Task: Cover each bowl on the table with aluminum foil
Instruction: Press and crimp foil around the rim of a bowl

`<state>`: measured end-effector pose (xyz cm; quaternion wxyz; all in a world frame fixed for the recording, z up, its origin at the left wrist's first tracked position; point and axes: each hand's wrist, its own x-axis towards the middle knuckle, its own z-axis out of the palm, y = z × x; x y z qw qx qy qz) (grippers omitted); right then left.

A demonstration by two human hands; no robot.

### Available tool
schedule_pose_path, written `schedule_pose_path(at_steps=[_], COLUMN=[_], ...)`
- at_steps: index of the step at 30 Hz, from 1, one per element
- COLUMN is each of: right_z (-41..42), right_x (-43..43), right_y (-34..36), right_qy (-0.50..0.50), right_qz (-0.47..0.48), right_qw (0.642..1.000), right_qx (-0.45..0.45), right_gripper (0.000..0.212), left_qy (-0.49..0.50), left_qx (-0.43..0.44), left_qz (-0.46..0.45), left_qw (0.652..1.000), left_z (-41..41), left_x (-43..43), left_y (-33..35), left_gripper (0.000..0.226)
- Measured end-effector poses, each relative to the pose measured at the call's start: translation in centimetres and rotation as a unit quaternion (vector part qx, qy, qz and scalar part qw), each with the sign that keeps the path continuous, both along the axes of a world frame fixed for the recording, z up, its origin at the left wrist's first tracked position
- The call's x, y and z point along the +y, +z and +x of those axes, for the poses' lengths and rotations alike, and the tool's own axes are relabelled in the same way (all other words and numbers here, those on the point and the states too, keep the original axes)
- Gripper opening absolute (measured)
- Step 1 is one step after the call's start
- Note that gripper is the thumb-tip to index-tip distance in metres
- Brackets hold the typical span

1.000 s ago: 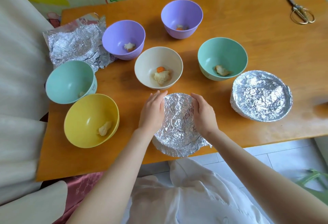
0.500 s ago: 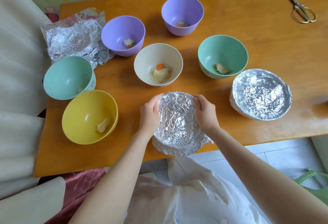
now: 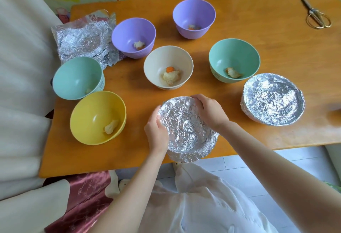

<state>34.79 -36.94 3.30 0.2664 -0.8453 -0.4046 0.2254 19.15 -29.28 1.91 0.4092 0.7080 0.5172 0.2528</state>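
Two hands grip one foil-covered bowl [image 3: 186, 131] at the near edge of the bench [image 3: 258, 29]. The left hand [image 3: 156, 134] curls round its left side, fingers pressed on the foil at the rim. The right hand [image 3: 209, 111] is cupped over its far right rim, fingers bent down onto the foil. The bowl sits between the two palms, touching both, and its crumpled near edge overhangs the bench. Well to the right of the right hand stands a second covered bowl [image 3: 273, 99]. Just beyond the right hand's fingers is an uncovered cream bowl [image 3: 156, 62], with the right teal bowl [image 3: 234, 53] farther right. Left of the left hand sit a yellow bowl [image 3: 90, 111] and the left teal bowl [image 3: 75, 74], and beyond them loose foil sheets [image 3: 83, 40].
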Motion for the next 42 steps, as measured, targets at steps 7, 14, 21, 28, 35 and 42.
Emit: schedule_pose_path(at_steps=[7,14,21,28,35,42], right_z=[-2.0,-2.9,-2.8,-3.0,-2.6,-1.6], right_x=[-0.5,-0.1,0.5,0.5,0.9,3.3], right_y=[0.0,-1.0,-1.3,-1.3,-0.9,-0.3], right_qy=[0.003,-0.021,-0.047,-0.061,-0.045,-0.021], right_qz=[-0.013,0.014,0.023,0.017,0.000,-0.039], right_qw=[1.000,0.999,0.995,0.994,0.995,0.998], right_qx=[0.020,0.041,0.084,0.093,0.086,0.049], right_gripper=[0.046,0.041,0.035,0.035,0.035,0.035], left_qy=[0.137,0.015,-0.040,-0.016,0.004,0.024], left_qx=[-0.046,-0.016,0.022,0.018,0.001,0.002], left_qz=[-0.033,0.034,0.014,0.021,0.012,0.003], left_qw=[0.989,0.999,0.999,1.000,1.000,1.000], left_z=[-1.6,-1.5,-1.4,-1.3,-1.4,-1.2], left_x=[-1.9,0.7,2.7,2.7,2.3,2.8], left_y=[0.3,0.8,0.4,0.4,0.5,0.9], left_gripper=[0.034,0.035,0.044,0.049,0.048,0.046])
